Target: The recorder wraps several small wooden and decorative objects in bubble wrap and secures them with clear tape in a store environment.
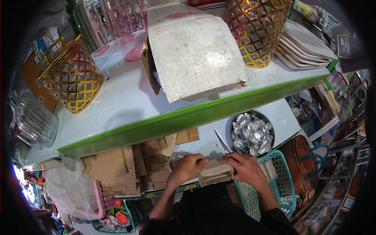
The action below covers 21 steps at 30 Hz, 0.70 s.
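Note:
A small bundle of layered cardboard pieces (216, 173) sits at the front edge of the lower counter, between my two hands. My left hand (188, 168) grips its left end with fingers curled over the top. My right hand (246, 168) holds the right end. From behind my right fingers, the metal blades of scissors (222, 140) point away; their handles are hidden, and I cannot tell whether they lie on the counter. Partly covered by my left hand is a roll of tape (171, 160). Stacked cut cardboard (111, 164) lies to the left.
A round dark pan (273, 135) holds several silver foil cups. A teal plastic basket (289, 188) stands by my right forearm, beside a brown woven bag (299, 164). Above the counter, a green-edged shelf (188, 116) carries a white carton (199, 55) and gold lattice-patterned jars (73, 79).

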Tool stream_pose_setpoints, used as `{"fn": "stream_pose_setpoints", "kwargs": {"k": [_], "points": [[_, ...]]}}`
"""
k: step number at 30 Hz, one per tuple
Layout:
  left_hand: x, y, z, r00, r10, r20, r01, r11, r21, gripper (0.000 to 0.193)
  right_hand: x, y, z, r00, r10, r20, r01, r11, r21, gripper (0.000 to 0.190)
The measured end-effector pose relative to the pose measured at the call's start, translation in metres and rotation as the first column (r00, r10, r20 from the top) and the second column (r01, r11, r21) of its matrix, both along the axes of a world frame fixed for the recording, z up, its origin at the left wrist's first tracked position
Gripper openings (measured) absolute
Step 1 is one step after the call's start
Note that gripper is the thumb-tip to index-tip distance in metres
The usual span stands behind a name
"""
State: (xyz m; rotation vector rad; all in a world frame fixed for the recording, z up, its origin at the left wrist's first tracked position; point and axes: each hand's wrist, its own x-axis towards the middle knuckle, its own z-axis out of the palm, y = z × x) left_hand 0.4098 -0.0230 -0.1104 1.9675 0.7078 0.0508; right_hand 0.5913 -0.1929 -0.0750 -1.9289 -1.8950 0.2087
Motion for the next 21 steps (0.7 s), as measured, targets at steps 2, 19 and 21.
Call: {"fn": "stream_pose_setpoints", "kwargs": {"k": [2, 19, 21], "points": [[0.006, 0.011, -0.011, 0.997, -0.071, 0.038, 0.072, 0.997, -0.034, 0.025, 0.003, 0.005, -0.003, 1.0, -0.022, -0.004, 0.022, 0.999, -0.042, 0.064], [0.017, -0.006, 0.023, 0.949, 0.073, 0.307, -0.23, 0.824, 0.518, 0.013, 0.013, 0.033, -0.02, 0.998, -0.015, -0.067, 0.0, 0.975, -0.224, 0.054], [0.013, -0.015, 0.022, 0.939, -0.036, 0.341, -0.175, 0.804, 0.568, 0.011, 0.013, 0.034, -0.022, 0.997, -0.003, -0.077, -0.017, 0.967, -0.255, 0.054]]}}
